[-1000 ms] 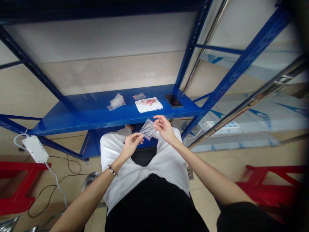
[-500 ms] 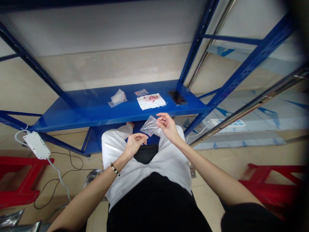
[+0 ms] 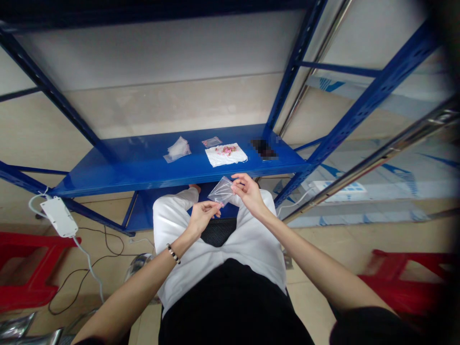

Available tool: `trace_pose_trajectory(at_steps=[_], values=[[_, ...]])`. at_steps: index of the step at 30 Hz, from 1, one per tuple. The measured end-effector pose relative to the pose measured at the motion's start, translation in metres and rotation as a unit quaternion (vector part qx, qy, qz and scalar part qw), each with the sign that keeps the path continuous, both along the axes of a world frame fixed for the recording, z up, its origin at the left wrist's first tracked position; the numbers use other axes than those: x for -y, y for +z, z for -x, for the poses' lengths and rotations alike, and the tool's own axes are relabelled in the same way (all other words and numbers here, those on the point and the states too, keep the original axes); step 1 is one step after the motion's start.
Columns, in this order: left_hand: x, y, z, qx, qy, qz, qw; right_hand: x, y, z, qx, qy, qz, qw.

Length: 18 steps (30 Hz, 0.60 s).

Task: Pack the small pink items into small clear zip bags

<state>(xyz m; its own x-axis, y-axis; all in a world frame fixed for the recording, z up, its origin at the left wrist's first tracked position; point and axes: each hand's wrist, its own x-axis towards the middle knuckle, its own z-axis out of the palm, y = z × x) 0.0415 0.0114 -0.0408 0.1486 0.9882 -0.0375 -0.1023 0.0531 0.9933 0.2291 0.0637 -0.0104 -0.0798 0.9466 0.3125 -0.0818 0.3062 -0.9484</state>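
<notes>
A small clear plastic bag (image 3: 222, 189) hangs over my lap, just below the shelf's front edge. My right hand (image 3: 247, 192) pinches its right side between thumb and fingers. With fingertips pressed together, my left hand (image 3: 204, 216) grips the bag's lower corner, where a bit of pink shows. On the blue shelf (image 3: 125, 165) lies a white sheet (image 3: 215, 158) with small pink pieces (image 3: 227, 151) heaped on it. Behind the sheet is a flat clear bag (image 3: 212, 142) with something reddish inside. Several empty clear bags (image 3: 178, 149) lie piled to the left.
A dark, blurred-out object (image 3: 264, 149) lies at the shelf's right end. Blue uprights (image 3: 287, 81) frame the shelf. A white power strip (image 3: 59, 217) hangs at the left. Red stools (image 3: 32, 273) stand on both sides, and cables cross the floor.
My left hand has closed onto the bag's lower corner, where it was slightly apart before. My right hand keeps its hold. The view has shifted a little.
</notes>
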Motion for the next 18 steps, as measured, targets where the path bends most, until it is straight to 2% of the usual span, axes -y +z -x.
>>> trace_pose_trajectory(at_steps=[11,18], values=[[0.003,0.005,0.001,0.033,0.007,0.001,0.999,-0.001,-0.002,0.000,-0.009,-0.009,0.002,1.000],[0.014,-0.005,-0.006,0.178,0.001,0.108,0.978,0.004,-0.004,0.009,-0.019,-0.036,-0.020,0.999]])
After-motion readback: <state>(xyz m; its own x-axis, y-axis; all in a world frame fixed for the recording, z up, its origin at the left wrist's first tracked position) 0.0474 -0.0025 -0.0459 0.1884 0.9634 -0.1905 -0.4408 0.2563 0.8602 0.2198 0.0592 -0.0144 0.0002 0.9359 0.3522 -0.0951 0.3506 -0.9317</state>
